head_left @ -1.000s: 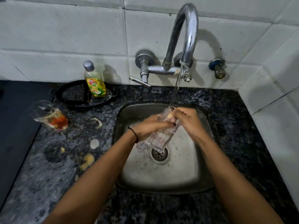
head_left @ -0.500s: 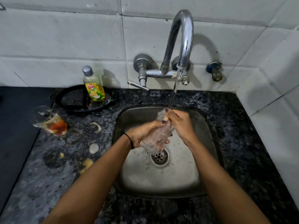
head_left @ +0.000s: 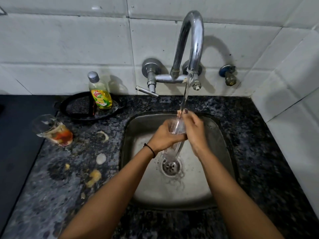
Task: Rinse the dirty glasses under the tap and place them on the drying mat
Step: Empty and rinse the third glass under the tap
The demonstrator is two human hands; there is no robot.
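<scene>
A clear glass (head_left: pixel 177 128) is held over the steel sink (head_left: pixel 222 135), tilted with its mouth up under the running stream from the chrome tap (head_left: pixel 193 40). My left hand (head_left: pixel 164 137) wraps its middle from the left. My right hand (head_left: pixel 194 130) grips it from the right, fingers at the rim. Water runs down to the drain (head_left: pixel 171 166). A second glass (head_left: pixel 51 129), dirty with orange and white residue, stands on the counter at the left. The dark mat (head_left: pixel 15 135) lies along the far left.
A yellow dish soap bottle (head_left: pixel 100 92) stands on a black round tray (head_left: pixel 76 109) behind the dirty glass. Food scraps (head_left: pixel 93 175) and wet patches lie on the speckled granite counter. Tiled walls close off the back and right.
The glass has been turned more upright between my hands and raised slightly toward the stream. The dirty glass on the counter has not moved.
</scene>
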